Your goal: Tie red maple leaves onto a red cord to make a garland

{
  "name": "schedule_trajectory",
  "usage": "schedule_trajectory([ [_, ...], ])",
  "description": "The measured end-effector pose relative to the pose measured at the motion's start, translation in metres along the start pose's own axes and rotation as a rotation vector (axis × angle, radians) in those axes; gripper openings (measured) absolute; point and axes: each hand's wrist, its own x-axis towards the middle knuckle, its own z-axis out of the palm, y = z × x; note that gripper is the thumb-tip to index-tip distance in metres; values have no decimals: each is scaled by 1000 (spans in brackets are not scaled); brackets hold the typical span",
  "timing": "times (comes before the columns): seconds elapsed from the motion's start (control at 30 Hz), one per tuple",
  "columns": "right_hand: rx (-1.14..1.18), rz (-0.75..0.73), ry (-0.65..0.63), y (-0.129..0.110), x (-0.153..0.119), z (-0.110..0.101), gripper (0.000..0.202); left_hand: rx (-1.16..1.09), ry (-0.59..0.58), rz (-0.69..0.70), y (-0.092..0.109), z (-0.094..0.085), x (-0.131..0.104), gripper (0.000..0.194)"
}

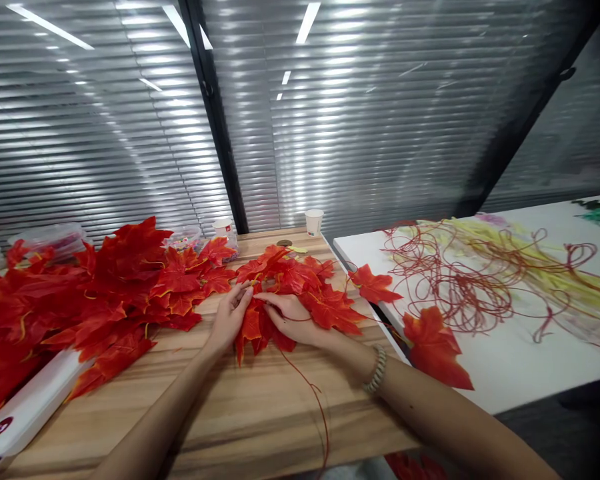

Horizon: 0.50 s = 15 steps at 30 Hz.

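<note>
My left hand (231, 317) is closed in a pinch at the stem end of a red artificial maple leaf (253, 325) with yellow-orange edges. Close by on the right, my right hand (293, 321) pinches a thin red cord, its fingertips almost meeting the left ones. Exactly what lies between the fingertips is partly hidden. From under the hands, the red cord (316, 392) trails toward the table's front edge. More maple leaves (330, 308) cluster behind and beside my right hand, and the strung leaves reach a single leaf (436, 347) on the white table.
A big heap of red leaves (125, 267) covers the left side, partly over a white flat object (35, 407). Paper cups (314, 222) and a tub of colourful bits (184, 239) stand behind. Tangled red cord (460, 293) and yellow material (540, 267) lie on the right-hand white table (510, 380).
</note>
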Motion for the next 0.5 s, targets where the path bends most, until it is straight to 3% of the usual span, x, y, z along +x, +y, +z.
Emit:
schedule_trajectory([
  [0.5, -5, -49, -1, 3, 1, 0, 38, 3, 19, -47, 6, 1, -3, 52],
])
